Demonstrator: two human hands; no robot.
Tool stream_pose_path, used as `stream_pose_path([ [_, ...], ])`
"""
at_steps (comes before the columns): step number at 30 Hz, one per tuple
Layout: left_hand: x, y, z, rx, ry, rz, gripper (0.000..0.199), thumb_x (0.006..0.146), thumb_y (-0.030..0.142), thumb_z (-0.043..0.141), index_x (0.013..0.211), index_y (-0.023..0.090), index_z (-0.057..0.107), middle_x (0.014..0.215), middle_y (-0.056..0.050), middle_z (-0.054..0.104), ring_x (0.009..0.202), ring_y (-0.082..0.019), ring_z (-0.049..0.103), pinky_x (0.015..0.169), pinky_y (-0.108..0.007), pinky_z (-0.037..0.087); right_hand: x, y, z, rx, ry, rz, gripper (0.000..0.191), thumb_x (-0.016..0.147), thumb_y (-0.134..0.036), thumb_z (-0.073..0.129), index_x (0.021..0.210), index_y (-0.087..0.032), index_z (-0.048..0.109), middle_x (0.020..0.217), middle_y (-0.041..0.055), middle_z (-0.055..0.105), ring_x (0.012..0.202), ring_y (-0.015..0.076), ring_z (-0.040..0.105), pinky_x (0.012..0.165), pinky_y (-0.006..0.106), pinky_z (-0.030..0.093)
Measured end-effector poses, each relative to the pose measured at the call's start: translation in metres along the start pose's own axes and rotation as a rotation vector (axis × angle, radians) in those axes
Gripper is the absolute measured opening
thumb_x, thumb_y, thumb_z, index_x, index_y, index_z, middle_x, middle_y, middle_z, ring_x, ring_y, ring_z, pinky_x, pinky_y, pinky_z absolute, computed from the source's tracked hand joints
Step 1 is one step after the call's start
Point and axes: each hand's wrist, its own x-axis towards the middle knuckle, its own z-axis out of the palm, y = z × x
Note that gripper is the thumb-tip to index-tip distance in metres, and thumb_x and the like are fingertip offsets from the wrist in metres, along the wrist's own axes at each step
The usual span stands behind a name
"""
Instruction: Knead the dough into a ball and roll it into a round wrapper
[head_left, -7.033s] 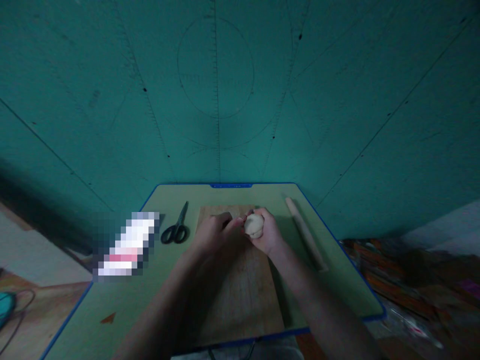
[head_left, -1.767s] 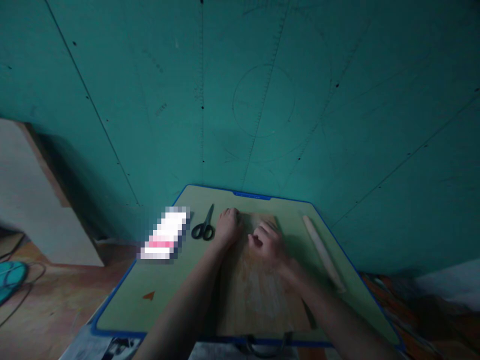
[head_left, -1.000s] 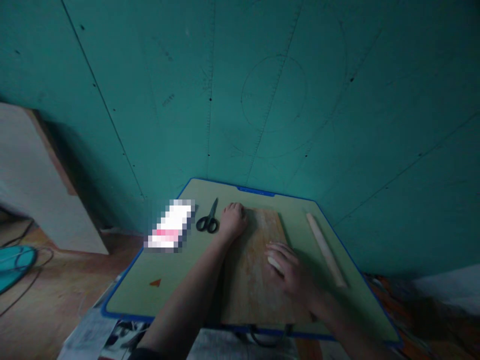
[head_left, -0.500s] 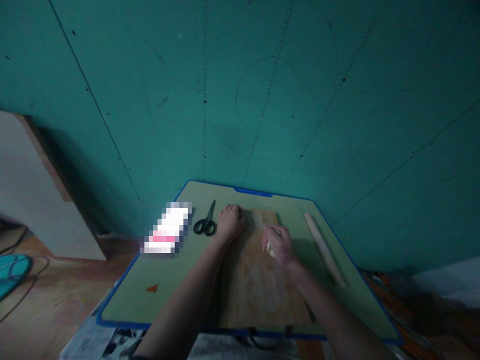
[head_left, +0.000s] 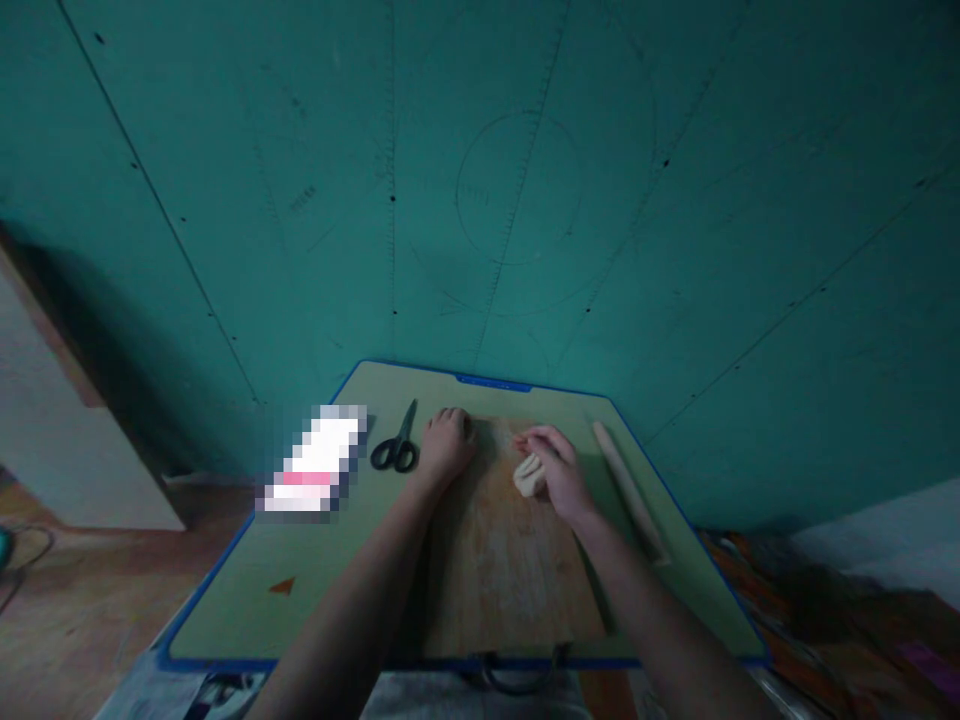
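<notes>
Dough (head_left: 529, 476), pale and creased, lies on the far half of the board (head_left: 517, 580), right of its midline. No marked long axis can be made out; its folds slant from the board's near left toward its far right. Right hand (head_left: 556, 462) is the nearer, touching the dough from the board's right side: half curled, fingers arched past the dough on the side of the board's far edge, so that the dough lies left of the palm and nearer the wearer than the fingertips. Whether it grips or merely presses cannot be told. Left hand (head_left: 448, 442), fingers bent down, rests at the board's far left corner, apart from the dough; what its palm covers is hidden. On the bench (head_left: 225, 610), scissors (head_left: 396, 450) lie left of the board; a rolling pin (head_left: 630, 492) lies to its right, roughly along its length.
</notes>
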Motion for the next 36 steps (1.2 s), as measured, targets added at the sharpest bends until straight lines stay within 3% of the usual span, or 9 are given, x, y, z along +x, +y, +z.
stream_pose_path([
  [4,0.001,0.0,0.0,0.0,0.004,0.006,0.019,0.093,0.022,0.05,0.105,0.016,0.063,0.112,-0.013,0.067,0.115,-0.026,0.057,0.096,-0.036,0.042,0.003,-0.007,-0.005,0.023,0.067,-0.03,0.036,0.061,-0.047,0.079,0.078,-0.024,0.058,0.06,-0.0032,0.067,0.057,0.0174,0.066,0.054,0.027,0.05],
  [7,0.001,-0.001,0.002,-0.003,0.013,0.014,0.019,0.093,0.023,0.05,0.105,0.016,0.063,0.112,-0.014,0.067,0.115,-0.026,0.057,0.096,-0.036,0.043,0.003,-0.006,0.006,0.145,0.109,0.024,0.042,0.059,-0.056,0.079,0.072,-0.024,0.054,0.041,-0.0095,0.05,0.04,0.0139,0.054,0.044,0.025,0.044],
  [10,0.001,-0.002,0.003,-0.004,0.024,0.015,0.018,0.094,0.023,0.049,0.104,0.017,0.063,0.112,-0.013,0.067,0.114,-0.026,0.058,0.096,-0.036,0.043,-0.003,-0.007,0.017,0.183,-0.009,0.099,0.046,0.067,-0.067,0.067,0.062,-0.024,0.052,0.031,-0.0107,0.034,0.029,0.0106,0.037,0.036,0.023,0.034],
  [14,0.001,-0.003,0.003,-0.013,0.028,0.017,0.018,0.093,0.022,0.05,0.103,0.017,0.064,0.11,-0.013,0.068,0.113,-0.026,0.058,0.095,-0.036,0.044,-0.011,-0.008,0.016,0.168,-0.131,0.153,0.05,0.07,-0.07,0.06,0.053,-0.025,0.045,0.029,-0.0108,0.026,0.026,0.0094,0.028,0.033,0.023,0.028],
  [22,0.003,-0.001,0.001,-0.041,0.021,0.007,0.016,0.091,0.019,0.051,0.103,0.017,0.062,0.108,-0.013,0.067,0.111,-0.026,0.059,0.098,-0.036,0.043,0.004,0.005,0.007,-0.448,0.03,-0.112,0.053,0.081,-0.065,0.051,0.047,-0.026,0.038,0.037,-0.0054,0.033,0.037,0.0112,0.032,0.041,0.027,0.022],
  [27,0.003,0.0,0.004,-0.037,0.008,0.002,0.016,0.092,0.019,0.05,0.103,0.017,0.061,0.108,-0.013,0.067,0.112,-0.026,0.057,0.097,-0.036,0.043,-0.003,0.006,0.016,-0.994,-0.052,-0.442,0.038,0.093,-0.04,0.045,0.059,-0.023,0.05,0.054,0.0005,0.052,0.051,0.0131,0.042,0.055,0.029,0.026],
  [30,0.003,-0.001,0.005,-0.026,0.008,-0.003,0.016,0.092,0.021,0.049,0.103,0.017,0.06,0.111,-0.013,0.066,0.114,-0.027,0.055,0.097,-0.037,0.042,-0.001,0.005,0.022,-1.302,-0.108,-0.492,0.033,0.096,-0.034,0.042,0.072,-0.022,0.06,0.059,0.0024,0.058,0.052,0.0146,0.047,0.056,0.029,0.027],
  [33,0.004,-0.003,0.005,-0.02,0.02,-0.021,0.016,0.093,0.024,0.048,0.102,0.017,0.06,0.111,-0.013,0.066,0.115,-0.028,0.054,0.099,-0.038,0.041,0.003,0.005,0.027,-1.426,-0.085,-0.46,0.03,0.097,-0.033,0.043,0.08,-0.022,0.064,0.059,0.0033,0.06,0.051,0.0168,0.05,0.055,0.029,0.027],
  [36,0.004,-0.003,0.002,-0.03,0.033,-0.027,0.015,0.092,0.023,0.049,0.1,0.018,0.06,0.107,-0.012,0.067,0.112,-0.026,0.056,0.099,-0.036,0.042,-0.001,0.009,0.026,-1.41,-0.082,-0.572,0.026,0.097,-0.025,0.044,0.079,-0.022,0.063,0.065,0.0039,0.062,0.058,0.0175,0.055,0.057,0.028,0.031],
])
